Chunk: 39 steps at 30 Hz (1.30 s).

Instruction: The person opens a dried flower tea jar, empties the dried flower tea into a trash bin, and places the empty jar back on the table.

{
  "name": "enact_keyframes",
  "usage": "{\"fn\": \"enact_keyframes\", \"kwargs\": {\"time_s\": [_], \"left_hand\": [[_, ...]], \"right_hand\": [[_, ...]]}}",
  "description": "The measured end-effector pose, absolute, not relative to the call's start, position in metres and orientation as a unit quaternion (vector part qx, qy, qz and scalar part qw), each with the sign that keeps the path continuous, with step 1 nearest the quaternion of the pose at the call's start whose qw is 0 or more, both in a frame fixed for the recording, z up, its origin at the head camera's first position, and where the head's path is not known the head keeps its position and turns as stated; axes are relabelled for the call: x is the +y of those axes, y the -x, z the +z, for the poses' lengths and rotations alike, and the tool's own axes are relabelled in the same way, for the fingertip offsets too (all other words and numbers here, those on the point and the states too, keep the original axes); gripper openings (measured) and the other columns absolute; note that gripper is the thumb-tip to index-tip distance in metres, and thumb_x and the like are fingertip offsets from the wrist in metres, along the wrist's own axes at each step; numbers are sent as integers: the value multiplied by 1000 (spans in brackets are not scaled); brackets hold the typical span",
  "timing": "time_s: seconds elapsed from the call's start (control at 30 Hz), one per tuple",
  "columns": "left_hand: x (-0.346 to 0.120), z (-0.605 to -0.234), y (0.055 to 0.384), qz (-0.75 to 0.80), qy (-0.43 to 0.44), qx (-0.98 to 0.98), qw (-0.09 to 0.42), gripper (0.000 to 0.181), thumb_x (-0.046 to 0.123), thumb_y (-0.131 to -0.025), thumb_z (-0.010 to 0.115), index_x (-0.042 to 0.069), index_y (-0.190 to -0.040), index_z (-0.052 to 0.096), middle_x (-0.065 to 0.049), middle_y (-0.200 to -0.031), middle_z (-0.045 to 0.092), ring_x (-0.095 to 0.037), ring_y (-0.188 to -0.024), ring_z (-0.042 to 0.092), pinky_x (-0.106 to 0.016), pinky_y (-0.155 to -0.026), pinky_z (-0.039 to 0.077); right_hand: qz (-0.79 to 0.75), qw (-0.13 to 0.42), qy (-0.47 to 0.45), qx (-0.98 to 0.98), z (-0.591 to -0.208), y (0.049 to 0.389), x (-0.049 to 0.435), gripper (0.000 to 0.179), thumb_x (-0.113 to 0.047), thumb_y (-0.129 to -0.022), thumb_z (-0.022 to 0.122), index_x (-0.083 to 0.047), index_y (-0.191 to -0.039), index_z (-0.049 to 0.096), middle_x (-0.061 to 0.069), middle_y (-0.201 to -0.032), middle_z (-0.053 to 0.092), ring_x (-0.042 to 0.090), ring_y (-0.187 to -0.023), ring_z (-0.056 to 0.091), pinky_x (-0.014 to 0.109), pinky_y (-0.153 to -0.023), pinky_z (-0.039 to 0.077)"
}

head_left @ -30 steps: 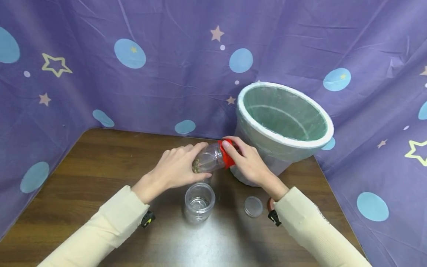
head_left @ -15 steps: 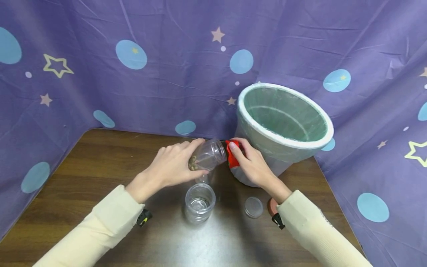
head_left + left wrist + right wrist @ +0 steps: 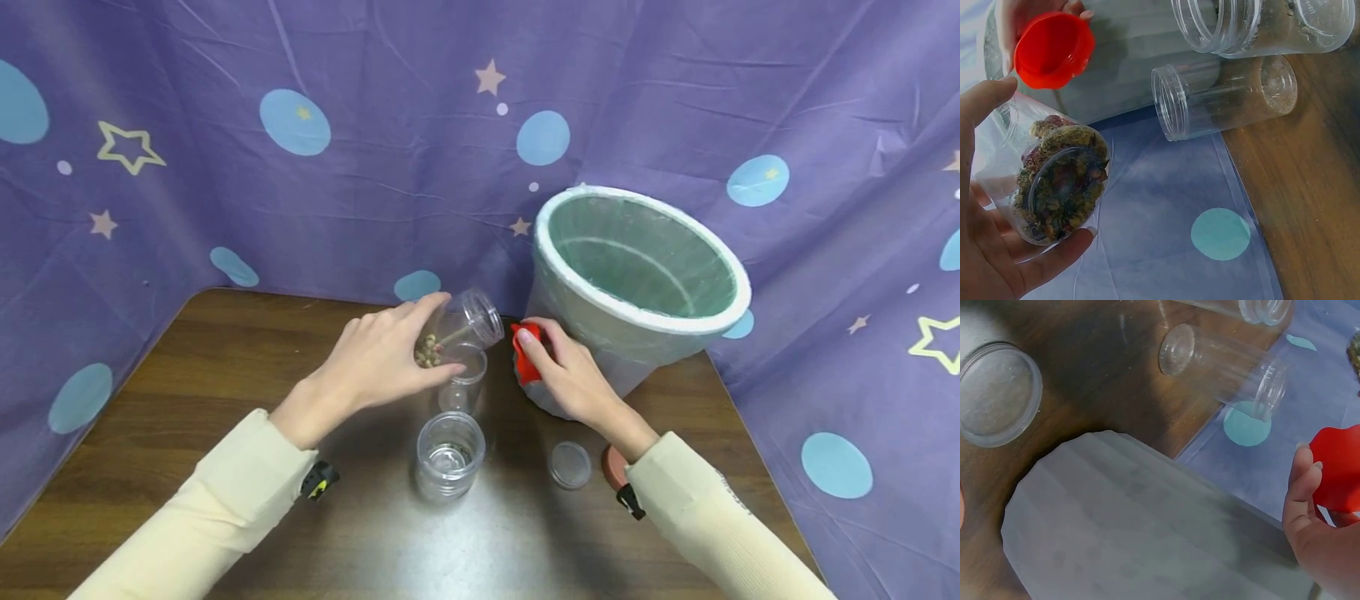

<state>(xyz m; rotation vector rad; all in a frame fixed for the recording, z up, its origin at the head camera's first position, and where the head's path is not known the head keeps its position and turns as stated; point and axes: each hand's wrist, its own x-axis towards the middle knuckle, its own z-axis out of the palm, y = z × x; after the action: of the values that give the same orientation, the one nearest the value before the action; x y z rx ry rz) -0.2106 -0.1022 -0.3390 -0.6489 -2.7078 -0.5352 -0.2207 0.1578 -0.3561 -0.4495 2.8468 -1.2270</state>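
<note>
My left hand (image 3: 363,360) grips a clear jar (image 3: 480,315), tilted with its open mouth to the upper right. Dried flower buds (image 3: 1063,178) lie gathered at its base in the left wrist view. Just right of that mouth, my right hand (image 3: 576,373) pinches a red scalloped lid (image 3: 526,354), apart from the jar. The left wrist view looks into the lid's hollow side. Below the held jar stands an uncapped clear jar (image 3: 1222,369), partly overlapped by it in the head view. Nearer to me is a second uncapped clear jar (image 3: 450,467).
A large pale bin (image 3: 551,242) with a plastic liner stands behind my right hand. A flat clear lid (image 3: 570,465) lies on the wooden table (image 3: 247,358). Beside it, a pinkish-brown lid (image 3: 614,465) is partly hidden by my right wrist. A purple curtain (image 3: 420,167) surrounds the table.
The red lid has come off the jar's mouth in my right hand. My left hand has drawn the jar slightly left, and its mouth has risen a little.
</note>
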Motion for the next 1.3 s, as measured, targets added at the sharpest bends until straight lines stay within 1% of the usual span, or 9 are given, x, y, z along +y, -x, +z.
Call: {"fn": "enact_keyframes", "kwargs": {"time_s": [0.13,0.23,0.43,0.6,0.87,1.07,1.3], "left_hand": [[-102,-340,212,-193,221,-946,139,87,63,-75,72,18,-144,45,-9,-120,70,-34,-82,71,-47,-62,55],[-101,-343,213,-194,219,-947,128,84,63,-76,72,18,-142,46,-7,-116,70,-32,-81,70,-46,-63,55],[-99,-347,214,-192,223,-947,127,79,61,-76,73,16,-136,49,-6,-108,70,-31,-78,69,-46,-63,55],[-96,-354,213,-188,234,-946,124,76,58,-75,75,17,-133,51,-5,-99,70,-26,-74,68,-41,-58,53],[-94,-362,211,-182,235,-948,118,75,57,-74,76,17,-132,51,-3,-94,70,-21,-71,65,-36,-54,52],[-92,-364,211,-176,225,-952,108,78,57,-74,76,17,-134,50,-5,-95,70,-22,-72,66,-37,-56,53],[-92,-364,212,-181,224,-952,106,77,57,-74,76,17,-134,49,-6,-95,69,-21,-72,65,-37,-56,52]], "right_hand": [[-369,4,153,917,-361,220,158,42,-48,-101,47,-22,-133,54,1,-99,68,15,-90,66,39,-92,51],[-340,0,166,926,-365,220,157,45,-47,-100,50,-21,-137,54,2,-107,66,17,-99,62,41,-94,50],[-311,11,166,936,-373,220,157,46,-50,-98,51,-24,-136,55,4,-113,63,20,-105,60,39,-93,49],[-299,16,171,939,-386,217,160,47,-50,-98,52,-22,-136,55,6,-117,64,22,-109,61,42,-95,49],[-280,40,159,946,-400,215,162,52,-51,-93,59,-25,-138,54,5,-111,61,20,-97,59,37,-85,50],[-277,45,157,947,-408,216,160,53,-51,-91,62,-28,-139,54,6,-111,60,19,-94,58,35,-80,50],[-269,53,153,949,-419,215,158,53,-49,-91,64,-27,-138,54,8,-111,60,21,-92,59,35,-77,51]]}}
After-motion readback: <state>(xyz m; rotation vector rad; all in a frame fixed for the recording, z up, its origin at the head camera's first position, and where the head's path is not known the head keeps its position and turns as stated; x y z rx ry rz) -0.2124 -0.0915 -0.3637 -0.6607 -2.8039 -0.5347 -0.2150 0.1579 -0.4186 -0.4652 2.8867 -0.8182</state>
